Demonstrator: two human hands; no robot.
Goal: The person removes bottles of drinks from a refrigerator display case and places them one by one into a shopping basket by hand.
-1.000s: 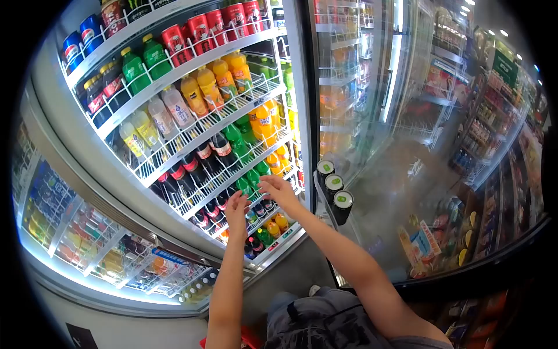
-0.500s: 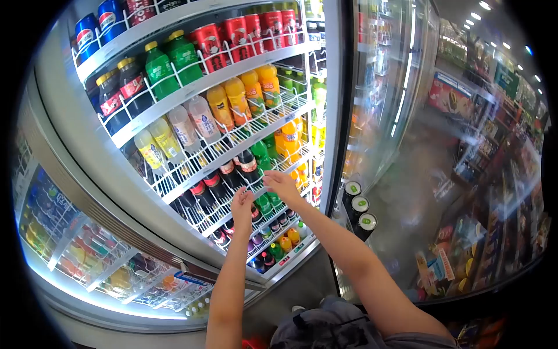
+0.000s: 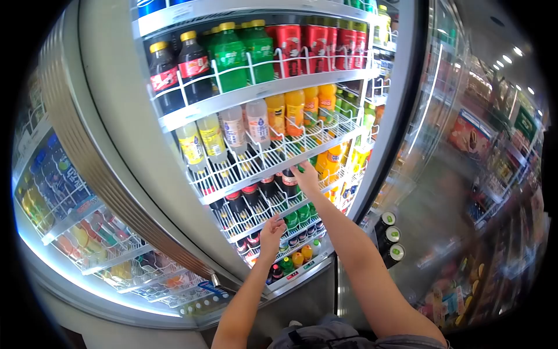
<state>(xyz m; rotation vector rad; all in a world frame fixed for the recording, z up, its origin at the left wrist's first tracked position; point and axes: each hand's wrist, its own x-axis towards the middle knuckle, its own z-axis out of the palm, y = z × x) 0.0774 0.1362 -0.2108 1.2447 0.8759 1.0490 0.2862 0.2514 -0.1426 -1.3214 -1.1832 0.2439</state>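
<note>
An upright drinks fridge stands open before me, its wire shelves full of bottles and cans. My right hand (image 3: 306, 176) reaches just under the front rail of a shelf (image 3: 261, 174), beside dark cola bottles (image 3: 289, 181). Its fingers are apart and I see nothing held; whether they touch the rail I cannot tell. Lower and to the left, my left hand (image 3: 272, 235) hovers in front of a lower shelf with fingers loosely bent and apart, holding nothing. Green bottles (image 3: 303, 213) stand behind and between the hands. Orange drink bottles (image 3: 294, 110) fill part of the shelf above.
The open glass door (image 3: 401, 128) is on my right, with several dark cans (image 3: 397, 252) seen by its lower part. A second lit fridge (image 3: 75, 227) lies to the left behind a metal frame. Store shelves (image 3: 494, 198) with goods are farther right.
My hands have come apart: the right is up by the shelf rail, the left lower down. The view has shifted, putting the fridge shelves farther right and more level.
</note>
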